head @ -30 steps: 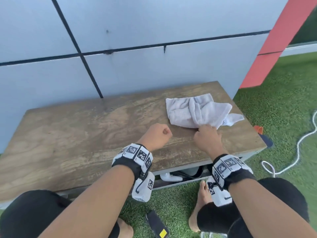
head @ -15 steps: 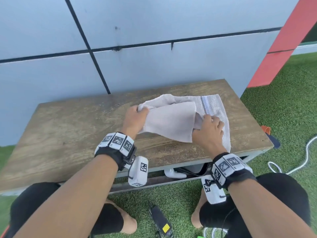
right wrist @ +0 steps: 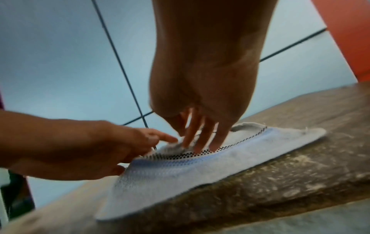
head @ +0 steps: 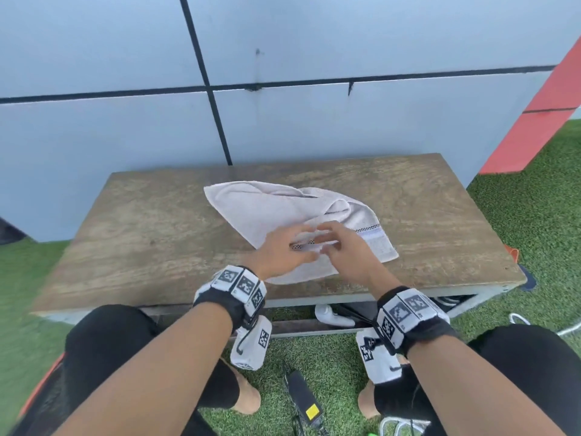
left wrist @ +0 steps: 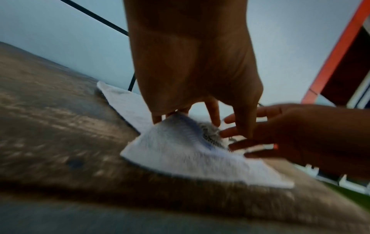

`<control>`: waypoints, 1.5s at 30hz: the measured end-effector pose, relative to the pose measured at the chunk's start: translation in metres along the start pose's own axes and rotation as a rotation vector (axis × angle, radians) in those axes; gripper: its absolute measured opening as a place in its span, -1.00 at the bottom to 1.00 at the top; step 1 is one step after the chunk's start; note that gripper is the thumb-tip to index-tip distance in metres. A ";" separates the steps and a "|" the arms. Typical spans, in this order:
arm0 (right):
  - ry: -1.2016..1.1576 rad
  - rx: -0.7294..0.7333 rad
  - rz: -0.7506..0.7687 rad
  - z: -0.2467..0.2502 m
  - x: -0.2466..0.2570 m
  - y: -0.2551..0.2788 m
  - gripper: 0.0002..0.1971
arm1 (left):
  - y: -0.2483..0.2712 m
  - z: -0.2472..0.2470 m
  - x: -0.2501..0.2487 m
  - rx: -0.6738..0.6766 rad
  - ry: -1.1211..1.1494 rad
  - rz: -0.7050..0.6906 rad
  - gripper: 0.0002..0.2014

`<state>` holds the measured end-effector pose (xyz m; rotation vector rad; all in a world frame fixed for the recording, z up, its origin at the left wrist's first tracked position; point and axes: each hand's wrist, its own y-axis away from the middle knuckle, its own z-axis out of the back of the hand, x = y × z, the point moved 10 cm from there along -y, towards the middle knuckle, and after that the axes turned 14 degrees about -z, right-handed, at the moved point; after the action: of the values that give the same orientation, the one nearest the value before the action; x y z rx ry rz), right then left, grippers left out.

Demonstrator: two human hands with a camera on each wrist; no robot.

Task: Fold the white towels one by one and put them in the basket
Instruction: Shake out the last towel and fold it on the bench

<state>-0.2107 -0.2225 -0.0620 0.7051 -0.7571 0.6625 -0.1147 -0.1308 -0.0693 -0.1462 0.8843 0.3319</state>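
Note:
One white towel with a checkered border band lies rumpled, partly spread, on the wooden table. Both hands hover over its near part with fingers spread. My left hand touches the band from the left; in the left wrist view its fingers point down onto a raised ridge of the towel. My right hand meets it from the right, and its straight fingers press on the band of the towel. No basket is in view.
A grey panelled wall stands right behind the table. Green turf surrounds it. A black device with a yellow label lies on the turf between my feet, a white rope at the right, and white items under the table.
The towel, held up between both hands half a second ago, now lies on the table nearer the middle. Both hands have let go and come together over its near border.

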 end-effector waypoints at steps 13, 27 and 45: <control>0.648 -0.236 -0.076 0.009 -0.035 0.009 -0.82 | 0.056 0.052 0.054 -0.191 -0.584 0.238 -0.56; 0.434 0.009 -0.105 -0.016 -0.018 0.004 -0.82 | 0.063 0.064 0.064 -0.295 -0.158 0.353 -0.76; -0.521 0.096 -0.139 0.010 0.047 0.019 -0.62 | 0.025 0.038 -0.031 -0.352 0.257 -0.039 -0.65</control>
<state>-0.2023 -0.2064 -0.0140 1.0279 -1.1464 0.3898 -0.1135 -0.1046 -0.0209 -0.5404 1.0695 0.4376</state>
